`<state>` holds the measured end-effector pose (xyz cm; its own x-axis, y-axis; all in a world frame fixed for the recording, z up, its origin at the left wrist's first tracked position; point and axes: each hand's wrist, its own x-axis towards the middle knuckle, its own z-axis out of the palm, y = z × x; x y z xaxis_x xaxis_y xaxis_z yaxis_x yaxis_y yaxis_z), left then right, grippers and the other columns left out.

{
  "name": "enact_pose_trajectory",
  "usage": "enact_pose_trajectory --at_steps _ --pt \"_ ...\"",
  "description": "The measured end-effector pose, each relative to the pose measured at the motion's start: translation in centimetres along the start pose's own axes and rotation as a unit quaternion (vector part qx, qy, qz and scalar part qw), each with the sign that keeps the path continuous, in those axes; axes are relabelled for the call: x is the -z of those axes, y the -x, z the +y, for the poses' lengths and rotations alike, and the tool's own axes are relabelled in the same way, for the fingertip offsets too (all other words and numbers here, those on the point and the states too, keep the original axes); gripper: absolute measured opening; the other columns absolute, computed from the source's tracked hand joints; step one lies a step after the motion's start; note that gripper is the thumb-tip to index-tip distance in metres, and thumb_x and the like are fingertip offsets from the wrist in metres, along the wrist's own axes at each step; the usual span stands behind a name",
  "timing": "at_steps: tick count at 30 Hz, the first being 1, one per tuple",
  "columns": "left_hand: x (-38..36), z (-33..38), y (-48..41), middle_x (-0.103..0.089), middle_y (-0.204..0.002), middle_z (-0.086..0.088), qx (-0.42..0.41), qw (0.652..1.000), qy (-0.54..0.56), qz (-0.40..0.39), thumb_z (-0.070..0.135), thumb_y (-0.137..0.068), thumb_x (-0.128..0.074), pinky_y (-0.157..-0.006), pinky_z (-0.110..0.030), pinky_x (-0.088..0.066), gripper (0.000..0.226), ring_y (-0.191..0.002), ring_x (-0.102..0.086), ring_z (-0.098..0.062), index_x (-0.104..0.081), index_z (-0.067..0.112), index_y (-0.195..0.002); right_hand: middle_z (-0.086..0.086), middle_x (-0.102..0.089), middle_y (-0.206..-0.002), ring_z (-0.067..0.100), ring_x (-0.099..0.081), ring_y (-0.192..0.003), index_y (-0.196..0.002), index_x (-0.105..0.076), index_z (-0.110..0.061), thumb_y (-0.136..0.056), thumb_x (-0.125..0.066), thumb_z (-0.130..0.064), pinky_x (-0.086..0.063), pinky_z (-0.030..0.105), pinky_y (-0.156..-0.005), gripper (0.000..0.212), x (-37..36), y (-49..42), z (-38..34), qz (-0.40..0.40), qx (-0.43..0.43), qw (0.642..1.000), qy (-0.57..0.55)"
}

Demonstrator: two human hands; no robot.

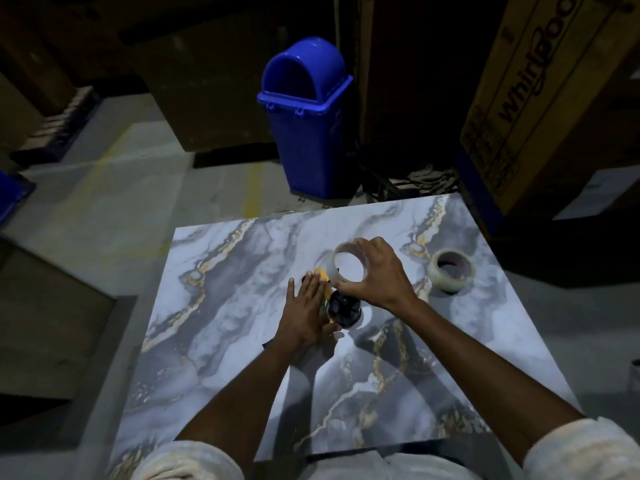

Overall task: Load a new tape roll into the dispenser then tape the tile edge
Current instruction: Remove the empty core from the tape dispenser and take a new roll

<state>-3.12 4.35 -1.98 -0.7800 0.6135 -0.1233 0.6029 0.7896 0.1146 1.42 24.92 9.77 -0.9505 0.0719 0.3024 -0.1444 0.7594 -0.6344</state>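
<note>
Across the lower middle, from about 4 to 8 o'clock and up to centre: marbled tile (214, 306), grey-white with gold veins, lying flat. Biggest item in view, with concrete floor round it.

2 o'clock: tall cardboard box (540, 98) with printed lettering, standing near the tile's far right corner.

12 o'clock: blue bin (308, 140) with a domed lid, upright on the floor beyond the tile's far edge and apart from it.

Forearms enter from 5 and 7 o'clock, with pale rolled sleeves at the bottom edge.

Right hand (381, 275): just right of centre, over the tile. Fingers and thumb are curled round the tape roll (335, 265), clamped on its rim. The roll is off the tile surface and tilted, open core facing the camera. Its lower edge is just beside the dispenser; cannot tell if they touch.

Left hand (304, 313): at centre, fingers straight and close together, lying flat on the dispenser (341, 310), which sits on the tile.

Spare roll (446, 284): at 3 o'clock from the right hand, lying flat on the tile, core up, apart from both hands.

Dispenser: yellow body mostly hidden under the left hand. A black round hub shows at 3 o'clock of that hand, directly below the held roll.
</note>
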Motion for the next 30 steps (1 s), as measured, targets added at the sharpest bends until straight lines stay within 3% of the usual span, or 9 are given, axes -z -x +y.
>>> enact_pose_trajectory --at_steps 2,5,8,11,15,18,24,27,30 --pt "-0.2 1.2 0.9 -0.025 -0.167 -0.017 0.006 0.999 0.046 0.027 0.07 -0.08 -0.06 -0.122 -0.061 -0.017 0.103 -0.155 -0.021 -0.035 -0.034 0.007 -0.157 -0.002 -0.055 -0.12 0.023 -0.051 -0.119 -0.139 -0.045 -0.028 -0.065 -0.086 -0.05 -0.043 0.032 -0.093 0.088 0.1 1.5 0.9 -0.021 -0.045 0.999 0.006" --pt "-0.1 8.1 2.4 -0.053 -0.147 -0.011 0.038 0.99 0.098 0.094 0.046 -0.08 -0.07 -0.1 -0.045 -0.038 0.067 -0.139 -0.045 -0.034 -0.058 0.012 -0.137 0.006 -0.047 -0.147 0.023 -0.041 -0.137 -0.151 -0.035 -0.015 -0.066 -0.085 -0.053 -0.04 0.036 -0.106 0.106 3.2 6.3 4.8 -0.075 -0.122 0.99 -0.015" --pt "0.4 9.8 3.1 -0.063 -0.123 -0.004 0.063 0.981 0.12 0.142 0.042 -0.078 -0.069 -0.083 -0.042 -0.038 0.054 -0.117 -0.053 -0.027 -0.066 0.02 -0.127 0.005 -0.054 -0.137 0.025 -0.048 -0.131 -0.14 -0.047 -0.014 -0.067 -0.086 -0.049 -0.041 0.033 -0.101 0.089 3.3 8.4 6.4 -0.044 -0.15 0.987 -0.031" --pt "-0.6 14.9 2.4 -0.065 -0.12 -0.005 0.087 0.973 0.146 0.158 0.035 -0.08 -0.072 -0.087 -0.045 -0.04 0.042 -0.111 -0.056 -0.029 -0.07 0.016 -0.117 0.001 -0.062 -0.11 0.024 -0.057 -0.11 -0.113 -0.059 -0.017 -0.065 -0.084 -0.053 -0.047 0.032 -0.084 0.065 5.7 12.3 10.6 -0.02 -0.173 0.984 -0.03" --pt "-1.8 14.9 3.1 -0.064 -0.106 -0.007 0.06 0.972 0.145 0.174 0.031 -0.082 -0.072 -0.086 -0.045 -0.042 0.037 -0.103 -0.061 -0.033 -0.071 0.01 -0.113 0.005 -0.061 -0.116 0.025 -0.054 -0.117 -0.121 -0.06 -0.019 -0.064 -0.081 -0.065 -0.05 0.034 -0.087 0.076 4.5 14.2 12.0 0.011 -0.242 0.97 -0.029" --pt "-2.1 16.3 3.2 -0.063 -0.108 -0.007 0.047 0.978 0.149 0.14 0.033 -0.089 -0.067 -0.083 -0.045 -0.044 0.038 -0.105 -0.061 -0.033 -0.068 0.01 -0.12 0.008 -0.059 -0.121 0.025 -0.052 -0.117 -0.131 -0.055 -0.025 -0.062 -0.076 -0.07 -0.052 0.037 -0.088 0.085 4.9 15.0 13.4 0.016 -0.27 0.963 -0.012" --pt "-2.3 22.5 1.9 -0.054 -0.142 -0.01 0.115 0.973 0.202 -0.01 0.045 -0.092 -0.064 -0.101 -0.048 -0.039 0.064 -0.133 -0.046 -0.033 -0.05 0.013 -0.145 0.017 -0.054 -0.132 0.035 -0.048 -0.126 -0.143 -0.045 -0.008 -0.067 -0.089 -0.039 -0.046 0.044 -0.099 0.094 8.4 17.2 16.9 0.104 -0.295 0.95 0.02" --pt "-2.7 24.1 1.6 -0.059 -0.118 -0.011 0.122 0.968 0.217 -0.019 0.044 -0.087 -0.069 -0.089 -0.046 -0.044 0.046 -0.115 -0.053 -0.034 -0.061 0.008 -0.115 0.015 -0.058 -0.123 0.035 -0.054 -0.119 -0.133 -0.052 -0.01 -0.066 -0.089 -0.039 -0.049 0.042 -0.09 0.081 9.2 18.6 18.9 0.058 -0.303 0.951 0.014" --pt "-3.5 24.7 1.7 -0.052 -0.096 -0.006 0.122 0.974 0.189 -0.023 0.048 -0.079 -0.07 -0.077 -0.044 -0.046 0.039 -0.097 -0.053 -0.033 -0.052 0.014 -0.086 0.01 -0.061 -0.115 0.032 -0.06 -0.108 -0.122 -0.052 -0.017 -0.063 -0.087 -0.041 -0.05 0.036 -0.078 0.073 9.5 19.8 20.8 0.0 -0.288 0.958 0.001"
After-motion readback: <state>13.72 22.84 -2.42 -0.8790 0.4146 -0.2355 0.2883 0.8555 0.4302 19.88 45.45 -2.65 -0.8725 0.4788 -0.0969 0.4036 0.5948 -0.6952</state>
